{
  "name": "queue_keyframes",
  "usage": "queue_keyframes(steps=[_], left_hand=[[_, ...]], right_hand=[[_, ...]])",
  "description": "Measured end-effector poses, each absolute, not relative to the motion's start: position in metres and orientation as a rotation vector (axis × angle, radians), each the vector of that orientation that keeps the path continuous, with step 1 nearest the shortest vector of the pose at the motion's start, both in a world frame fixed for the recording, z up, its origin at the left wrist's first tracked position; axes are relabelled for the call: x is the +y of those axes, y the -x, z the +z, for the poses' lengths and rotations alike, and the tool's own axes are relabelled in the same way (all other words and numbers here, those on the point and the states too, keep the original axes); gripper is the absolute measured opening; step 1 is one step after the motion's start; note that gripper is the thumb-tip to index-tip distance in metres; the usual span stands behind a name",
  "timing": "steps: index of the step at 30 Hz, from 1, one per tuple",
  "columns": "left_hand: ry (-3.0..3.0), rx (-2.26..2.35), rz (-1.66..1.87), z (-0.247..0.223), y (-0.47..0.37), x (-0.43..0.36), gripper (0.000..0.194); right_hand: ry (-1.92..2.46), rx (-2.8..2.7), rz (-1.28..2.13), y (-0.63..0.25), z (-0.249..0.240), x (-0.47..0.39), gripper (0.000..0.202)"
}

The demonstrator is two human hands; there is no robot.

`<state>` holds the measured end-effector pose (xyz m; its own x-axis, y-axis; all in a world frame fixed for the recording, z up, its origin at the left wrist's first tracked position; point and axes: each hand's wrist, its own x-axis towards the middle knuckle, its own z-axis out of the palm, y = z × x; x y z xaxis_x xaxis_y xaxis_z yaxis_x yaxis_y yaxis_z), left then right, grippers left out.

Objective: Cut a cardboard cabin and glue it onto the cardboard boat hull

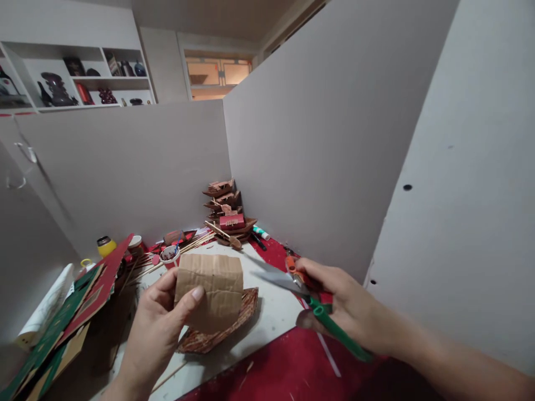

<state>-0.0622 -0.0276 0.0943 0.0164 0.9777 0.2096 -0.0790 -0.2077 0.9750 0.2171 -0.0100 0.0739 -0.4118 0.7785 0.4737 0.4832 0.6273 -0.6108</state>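
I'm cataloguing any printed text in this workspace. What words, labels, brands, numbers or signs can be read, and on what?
None can be read with certainty.
Red roof on a small boat: pale lettering, too small and blurred.
Dark bottle, far left: label too small.
Brown cardboard: no lettering visible.

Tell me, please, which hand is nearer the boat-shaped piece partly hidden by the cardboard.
Left: the left hand is near the left end of the boat-shaped piece; the right hand, holding scissors, is farther away, beyond its right end.
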Motion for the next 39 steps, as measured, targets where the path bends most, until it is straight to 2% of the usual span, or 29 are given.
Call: queue_keyframes(steps=[6,14,17,22,25,29,31,33,36,39], left_hand=[[-1.337,1.097,1.343,0.091,0.066,-0.028,0.032],[-1.462,1.076,1.267,0.093,0.07,-0.033,0.035],[-1.485,1.088,1.264,0.093,0.069,-0.035,0.032],[-1.521,1.122,1.26,0.085,0.055,-0.034,0.025],[-1.656,1.172,1.262,0.083,0.045,-0.035,0.018],[-1.934,1.33,1.482,0.084,0.042,-0.036,0.009],[-1.977,1.457,1.542,0.085,0.045,-0.036,0.015],[-1.859,1.508,1.387,0.083,0.048,-0.033,0.028],[-1.563,1.34,1.035,0.075,0.047,-0.026,0.041],[-1.396,1.194,1.033,0.065,0.04,-0.021,0.038]], right_hand=[[1.137,-2.313,0.162,-0.216,0.086,-0.012,0.05],[1.184,-2.403,0.005,-0.213,0.095,-0.009,0.045],[1.161,-2.32,0.204,-0.213,0.094,-0.004,0.045],[0.834,-1.886,1.016,-0.192,0.084,0.002,0.049],[0.65,-1.683,1.268,-0.173,0.077,0.002,0.045],[0.645,-1.591,1.206,-0.165,0.072,0.005,0.036],[0.654,-1.609,1.038,-0.169,0.071,0.007,0.029],[0.631,-1.655,0.878,-0.174,0.07,0.008,0.021],[0.603,-1.751,0.815,-0.177,0.064,0.009,0.017],[0.638,-1.775,0.877,-0.174,0.054,0.009,0.016]])
